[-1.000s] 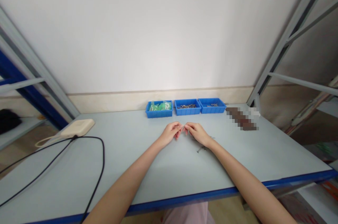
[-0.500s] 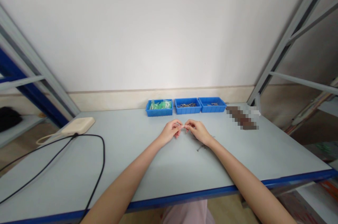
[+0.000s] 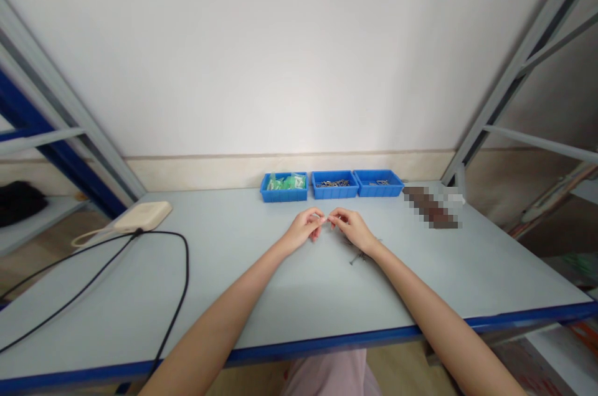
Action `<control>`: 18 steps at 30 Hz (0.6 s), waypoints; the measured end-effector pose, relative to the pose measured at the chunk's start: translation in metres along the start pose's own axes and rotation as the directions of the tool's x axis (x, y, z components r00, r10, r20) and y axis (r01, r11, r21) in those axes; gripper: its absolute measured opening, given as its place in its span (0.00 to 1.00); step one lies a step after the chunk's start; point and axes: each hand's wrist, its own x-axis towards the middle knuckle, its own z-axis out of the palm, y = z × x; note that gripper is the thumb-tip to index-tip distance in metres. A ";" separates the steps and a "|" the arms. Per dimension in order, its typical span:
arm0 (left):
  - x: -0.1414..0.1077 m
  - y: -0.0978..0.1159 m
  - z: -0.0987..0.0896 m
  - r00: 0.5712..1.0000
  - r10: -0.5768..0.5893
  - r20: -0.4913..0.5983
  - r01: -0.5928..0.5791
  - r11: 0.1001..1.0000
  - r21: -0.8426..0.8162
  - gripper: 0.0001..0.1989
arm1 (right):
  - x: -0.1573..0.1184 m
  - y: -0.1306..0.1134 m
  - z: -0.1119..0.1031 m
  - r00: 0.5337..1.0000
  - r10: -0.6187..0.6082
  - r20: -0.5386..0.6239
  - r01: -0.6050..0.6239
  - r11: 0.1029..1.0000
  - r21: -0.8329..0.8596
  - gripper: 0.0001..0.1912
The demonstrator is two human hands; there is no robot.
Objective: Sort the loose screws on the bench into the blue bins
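Left hand [image 3: 303,231]: placed on the left side of the grip; thumb and forefinger drawn into a pinch; whether the tips are fully closed cannot be told.
Right hand [image 3: 352,231]: placed opposite, its thumb and forefinger likewise pinched; the two sets of fingertips are all but met; the exact gap cannot be made out.
Pinched piece: a small pale spot is shown where the fingertips come together; whether a piece is held there, or only fingertip is seen, cannot be told; if one is held, it is best gripped lightly by the very tips, so that it is turned or parted without being flicked away.
Metal pieces [image 3: 355,259]: strewn on the table [image 3: 322,302], below and to the right of the grip, partly hidden by the right wrist; they could be swept aside if that wrist were lowered or dragged.
Left tray [image 3: 284,196]: set beyond the grip, slightly to its left; green and clear packets are contained.
Middle tray [image 3: 334,193]: set almost straight beyond the grip; many metal bits are contained.
Right tray [image 3: 382,192]: set beyond and to the right; fewer bits are contained.
Black cable [image 3: 187,259]: looped well to the left of the grip; the left forearm is best steered clear of it.
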 end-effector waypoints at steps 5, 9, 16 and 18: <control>0.003 -0.003 0.001 1.000 -0.021 0.008 0.021 1.000 -0.004 0.22 | 0.001 0.005 0.002 0.998 -0.002 0.066 0.002 1.000 0.006 0.18; 0.006 -0.004 0.000 0.997 -0.072 -0.038 0.071 0.997 -0.031 0.27 | 0.024 0.008 -0.019 0.998 0.018 -0.064 -0.019 1.000 -0.014 0.20; 0.007 -0.004 -0.008 0.995 -0.078 -0.062 0.077 0.997 -0.020 0.29 | 0.057 0.012 -0.103 0.859 0.073 -0.507 -0.431 0.636 -0.640 0.19; 0.008 -0.006 -0.009 0.996 -0.074 -0.047 0.073 0.997 -0.013 0.29 | 0.045 0.015 -0.111 0.876 0.051 -0.480 -0.422 0.561 -0.712 0.17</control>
